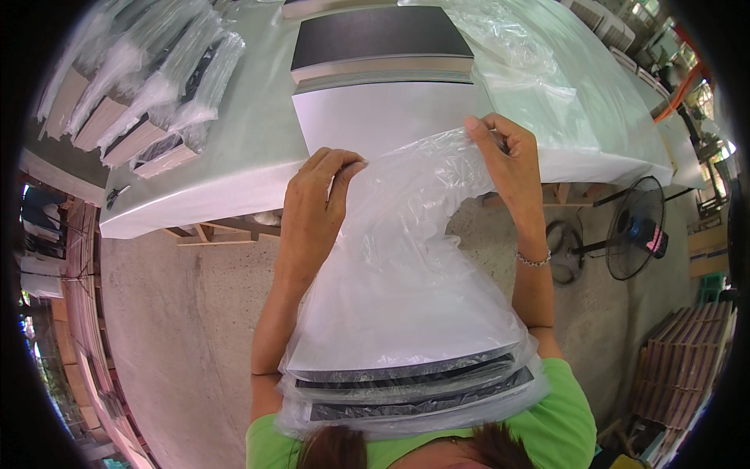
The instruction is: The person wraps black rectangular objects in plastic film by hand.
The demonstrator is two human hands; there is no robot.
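One clear plastic bag [414, 234] stretches from the centre of the frame down to the lower middle, its wide lower part around a thick stack [406, 332] with a white face and black bands along the near edge, close against the person's green shirt [558, 399]. At the centre, the left hand [316, 195] has its thumb and fingers drawn together on the left end of the bag's upper edge; right of it and a little higher, the right hand [512, 160] pinches the other end, its grip likewise closed on the thin film, so the edge runs between them. A beaded bracelet [533, 258] circles the right wrist. Beyond the hands, the pale-covered table [242, 148] spans the upper frame, bearing a black-and-white pile [383, 35] at top centre, several plastic-wrapped stacks [129, 86] at upper left and crumpled loose film [519, 47] at upper right. Small dark scissors [116, 195] lie near its left corner. A black fan [637, 227] stands at middle right on the concrete floor [195, 305], above slatted brown stacks [680, 363] at lower right.
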